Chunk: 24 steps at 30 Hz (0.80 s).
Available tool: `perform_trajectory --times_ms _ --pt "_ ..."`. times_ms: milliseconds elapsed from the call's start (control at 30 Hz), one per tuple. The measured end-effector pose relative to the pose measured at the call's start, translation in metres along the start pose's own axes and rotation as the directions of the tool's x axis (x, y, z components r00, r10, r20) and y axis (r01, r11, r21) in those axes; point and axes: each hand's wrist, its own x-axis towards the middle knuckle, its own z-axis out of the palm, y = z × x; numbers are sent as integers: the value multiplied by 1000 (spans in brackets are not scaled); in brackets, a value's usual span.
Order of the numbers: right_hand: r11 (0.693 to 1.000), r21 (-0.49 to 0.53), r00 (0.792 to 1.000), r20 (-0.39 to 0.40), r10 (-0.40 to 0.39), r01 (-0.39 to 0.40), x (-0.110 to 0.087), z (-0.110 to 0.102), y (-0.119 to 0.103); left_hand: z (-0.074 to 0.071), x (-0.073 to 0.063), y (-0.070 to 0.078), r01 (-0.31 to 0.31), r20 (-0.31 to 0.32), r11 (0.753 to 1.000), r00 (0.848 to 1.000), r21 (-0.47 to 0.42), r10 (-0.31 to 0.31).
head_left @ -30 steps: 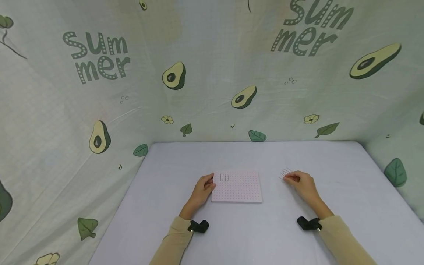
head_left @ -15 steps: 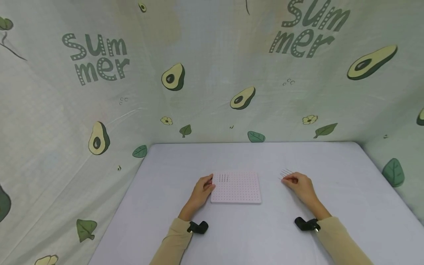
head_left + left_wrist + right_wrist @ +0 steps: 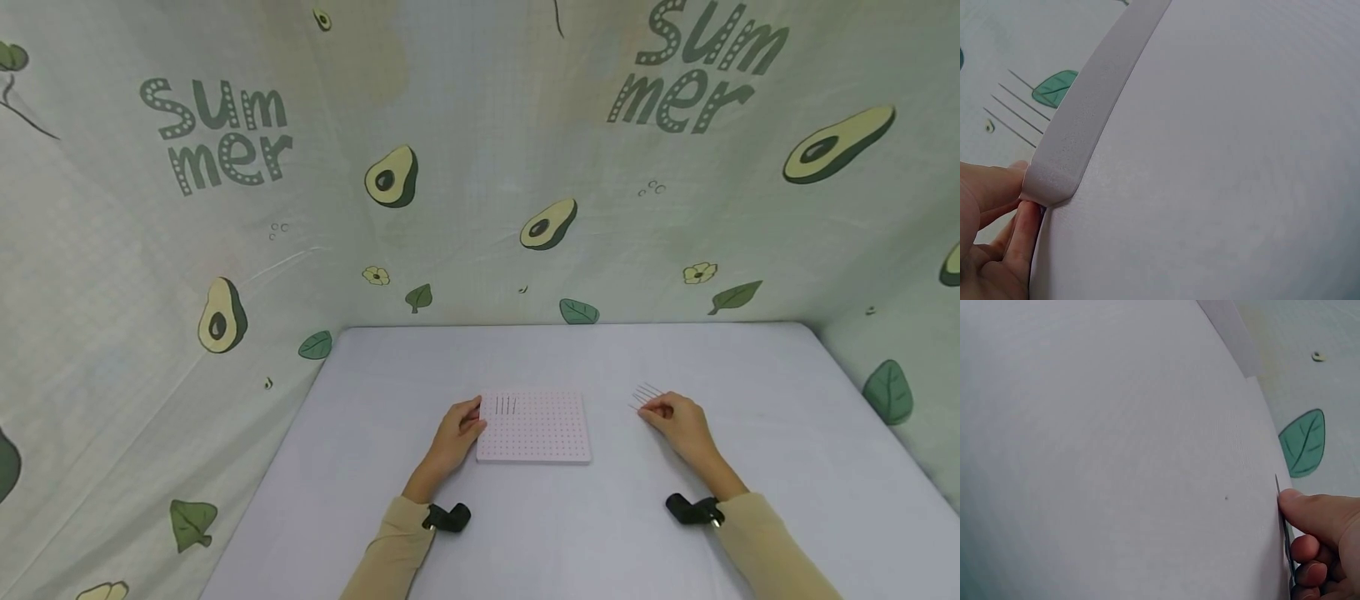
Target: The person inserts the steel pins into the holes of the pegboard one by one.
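A pale pink pegboard with rows of small holes lies on the table, and several thin needles stand upright near its far left corner. My left hand grips the board's left edge; in the left wrist view the thumb and fingers are at its corner, and the standing needles show beyond it. Over to the right, my right hand pinches a thin dark needle between thumb and fingers. Several more loose needles lie just beyond those fingertips, partly hidden by the hand.
The white table has a far edge against a hanging cloth printed with avocados and leaves. A black wrist camera sits at the left cuff and another black camera at the right cuff.
The head view shifts slightly, so the whole scene sits a little lower. Both hands stay almost where they were, the left at the board and the right at the loose needles.
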Motion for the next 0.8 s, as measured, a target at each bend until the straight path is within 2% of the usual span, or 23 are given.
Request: perform_trajectory --times_ms 300,500,667,800 --pt "1000 0 1000 14 21 -21 1 0 -3 0 1 0 -12 -3 1000 1000 7 12" --pt "1000 -9 1000 31 2 -1 2 -1 -6 -1 2 1 -10 -2 1000 1000 4 10" --pt "1000 -11 998 62 25 -24 1 -1 -7 0 3 0 -7 0 1000 1000 -8 7" --pt "999 -11 998 47 32 -31 -1 -1 -8 0 2 -1 -6 -1 1000 1000 -8 6"
